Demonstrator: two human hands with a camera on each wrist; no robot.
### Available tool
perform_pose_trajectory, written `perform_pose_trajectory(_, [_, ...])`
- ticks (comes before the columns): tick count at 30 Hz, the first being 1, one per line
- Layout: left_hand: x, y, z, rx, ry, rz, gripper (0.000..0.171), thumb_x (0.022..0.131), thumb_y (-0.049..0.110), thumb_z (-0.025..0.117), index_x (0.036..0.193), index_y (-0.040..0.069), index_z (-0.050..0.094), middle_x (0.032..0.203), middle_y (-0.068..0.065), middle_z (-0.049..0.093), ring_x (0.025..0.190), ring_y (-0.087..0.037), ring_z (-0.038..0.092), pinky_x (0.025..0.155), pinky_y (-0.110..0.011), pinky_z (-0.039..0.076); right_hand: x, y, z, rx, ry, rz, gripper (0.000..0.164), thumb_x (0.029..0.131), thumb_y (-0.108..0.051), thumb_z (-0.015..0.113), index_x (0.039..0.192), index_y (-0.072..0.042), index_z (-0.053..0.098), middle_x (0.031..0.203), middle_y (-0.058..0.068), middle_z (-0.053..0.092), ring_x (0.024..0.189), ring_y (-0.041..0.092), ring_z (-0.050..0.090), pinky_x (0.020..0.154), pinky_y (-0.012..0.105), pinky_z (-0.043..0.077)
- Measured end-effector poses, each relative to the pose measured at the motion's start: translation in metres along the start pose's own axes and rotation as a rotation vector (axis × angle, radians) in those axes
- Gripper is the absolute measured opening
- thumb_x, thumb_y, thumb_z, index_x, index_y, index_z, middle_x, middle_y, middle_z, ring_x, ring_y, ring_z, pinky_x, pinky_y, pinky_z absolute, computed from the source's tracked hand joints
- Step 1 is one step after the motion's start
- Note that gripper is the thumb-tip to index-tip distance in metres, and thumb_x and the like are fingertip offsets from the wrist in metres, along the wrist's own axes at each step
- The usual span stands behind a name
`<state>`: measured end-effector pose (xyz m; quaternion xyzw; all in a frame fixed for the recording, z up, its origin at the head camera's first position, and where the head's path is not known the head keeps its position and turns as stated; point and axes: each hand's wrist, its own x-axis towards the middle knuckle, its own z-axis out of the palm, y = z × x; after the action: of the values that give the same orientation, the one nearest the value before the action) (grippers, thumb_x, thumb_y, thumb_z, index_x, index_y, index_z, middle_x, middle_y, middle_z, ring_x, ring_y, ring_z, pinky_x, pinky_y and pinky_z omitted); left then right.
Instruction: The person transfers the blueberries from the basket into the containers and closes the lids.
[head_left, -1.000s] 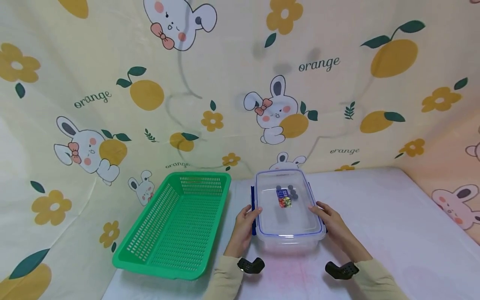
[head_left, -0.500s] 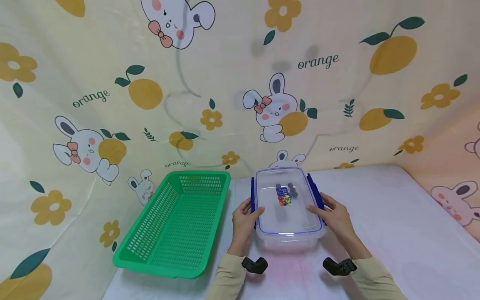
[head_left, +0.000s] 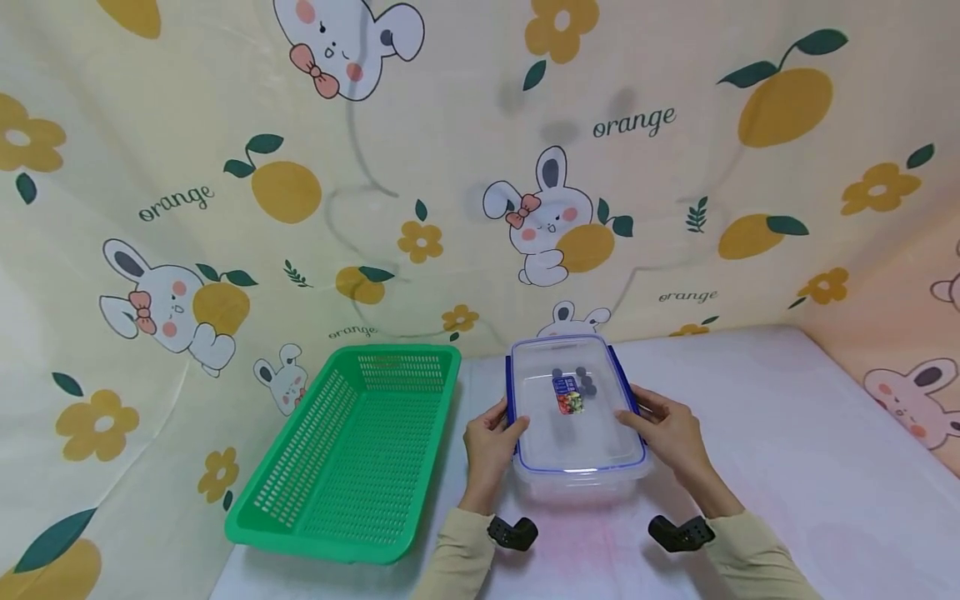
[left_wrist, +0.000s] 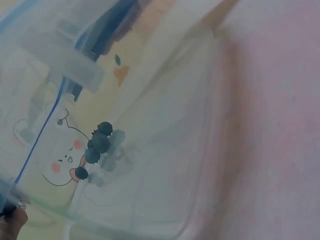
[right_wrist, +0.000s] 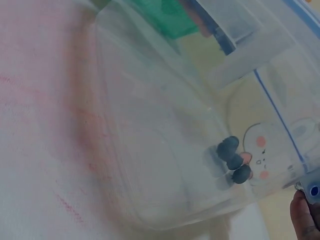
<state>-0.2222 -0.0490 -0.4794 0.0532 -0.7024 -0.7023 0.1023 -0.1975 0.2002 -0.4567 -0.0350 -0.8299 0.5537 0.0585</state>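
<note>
A clear plastic food container (head_left: pixel 581 487) stands on the table with its blue-rimmed lid (head_left: pixel 540 433) on top. Several blueberries (left_wrist: pixel 101 142) lie inside it at the far end. My left hand (head_left: pixel 489 454) holds the left side, thumb on the lid and fingers at the blue left latch (head_left: pixel 511 392). On the opposite side my right hand (head_left: pixel 672 433) grips in the same way, its fingers around the blue right latch (head_left: pixel 621 375). A fingertip (right_wrist: pixel 301 215) touches the latch in the right wrist view. Most of the fingers are hidden behind the latches.
To the left stands a green plastic basket (head_left: pixel 433 467) with slotted walls, close to my left forearm. A printed cloth (head_left: pixel 450 125) hangs behind the table. White cloth (head_left: pixel 787 467) covers the tabletop.
Both hands have shifted slightly along the sides, the right one up to its latch. The latches, spread outward half a second ago, now stand closer to the container's sides.
</note>
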Motion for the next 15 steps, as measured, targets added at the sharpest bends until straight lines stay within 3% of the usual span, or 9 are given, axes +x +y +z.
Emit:
perform_pose_trajectory(8, [0.000,0.005,0.000,-0.009,-0.003,-0.009,0.048,0.078,0.003,0.079,0.123,-0.005,0.063,0.116,-0.020,0.065,0.105,-0.030,0.064,0.082,-0.033,0.052,0.002,0.001,-0.001,0.001,-0.001,-0.009,0.072,0.088,-0.033,0.074,0.142,0.004,0.044,0.135,0.028,0.049,0.118,0.039,0.054,0.093,0.045,0.044])
perform_pose_trajectory(15, [-0.003,0.016,-0.001,-0.005,-0.049,-0.031,0.060,0.081,0.010,0.079,0.134,-0.004,0.054,0.132,-0.024,0.054,0.122,-0.036,0.052,0.094,-0.039,0.044,0.001,-0.001,-0.003,-0.009,-0.027,0.003,0.082,0.088,-0.040,0.071,0.147,0.003,0.034,0.142,0.028,0.043,0.124,0.040,0.049,0.097,0.047,0.041])
